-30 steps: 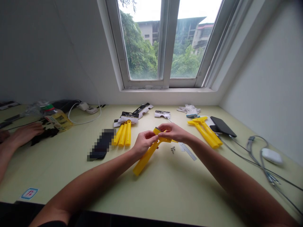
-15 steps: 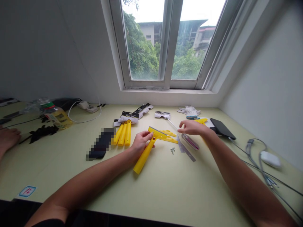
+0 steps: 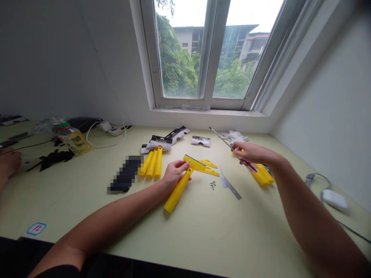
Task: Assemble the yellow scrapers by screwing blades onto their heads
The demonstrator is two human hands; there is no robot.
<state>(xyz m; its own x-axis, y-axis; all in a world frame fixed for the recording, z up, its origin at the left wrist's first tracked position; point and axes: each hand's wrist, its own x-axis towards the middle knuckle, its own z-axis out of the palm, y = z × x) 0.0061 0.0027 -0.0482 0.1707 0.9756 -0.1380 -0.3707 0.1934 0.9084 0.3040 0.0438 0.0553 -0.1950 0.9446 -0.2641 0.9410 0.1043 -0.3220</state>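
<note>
My left hand [image 3: 174,174] grips a yellow plastic scraper [image 3: 179,186] near its head, the handle slanting down toward me on the pale green table [image 3: 203,231]. A loose yellow clamp piece [image 3: 209,168] lies just right of the head. My right hand [image 3: 249,153] is lifted above the table and holds a screwdriver [image 3: 228,146] with a purple handle, its thin shaft pointing up and left. Between the hands lie several small screws [image 3: 212,185] and a metal blade [image 3: 230,184].
Three packaged yellow scrapers [image 3: 153,163] and a blurred dark object [image 3: 126,175] lie left of my hand. More yellow scrapers [image 3: 261,174], white gloves [image 3: 233,136], a white mouse [image 3: 335,198] with cables are at right. Another person's hand [image 3: 8,163] rests at far left.
My right hand let go of the scraper head, took up the screwdriver from the table and raised it to the right. The left hand kept the scraper lowered onto the table.
</note>
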